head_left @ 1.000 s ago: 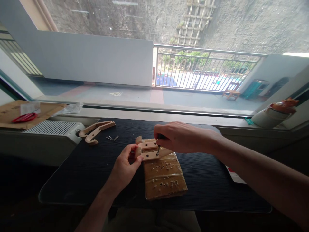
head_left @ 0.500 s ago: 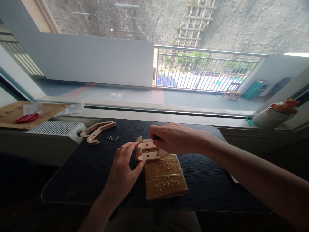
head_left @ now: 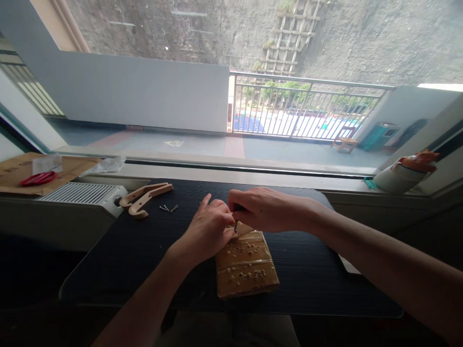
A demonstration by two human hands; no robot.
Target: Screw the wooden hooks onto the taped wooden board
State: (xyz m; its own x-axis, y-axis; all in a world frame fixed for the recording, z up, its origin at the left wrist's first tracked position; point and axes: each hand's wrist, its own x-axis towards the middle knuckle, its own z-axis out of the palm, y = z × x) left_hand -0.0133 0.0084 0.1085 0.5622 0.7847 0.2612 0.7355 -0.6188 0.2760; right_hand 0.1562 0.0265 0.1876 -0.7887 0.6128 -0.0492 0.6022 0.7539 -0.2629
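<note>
My right hand [head_left: 253, 207] is closed around the dark handle of a screwdriver [head_left: 236, 225], whose thin shaft points down. Just left of the shaft, my left hand [head_left: 211, 226] has its thumb and forefinger drawn together by the tip, with one finger raised. What they pinch is hidden. Under both hands lies a pale wooden piece [head_left: 244, 230], mostly covered. It rests at the far end of a tape-wrapped brown block [head_left: 248, 270], whose top is full of small holes.
Two curved wooden pieces [head_left: 148, 196] lie at the table's far left, beside several loose screws [head_left: 169, 208]. A white radiator [head_left: 83, 193] and red-handled scissors [head_left: 39, 178] are further left. A ceramic pot [head_left: 405, 173] stands on the sill at right.
My left hand has moved right, from the wooden piece's left end to the screwdriver tip, and its fingers have closed. My right hand stays at nearly the same spot on the screwdriver.
</note>
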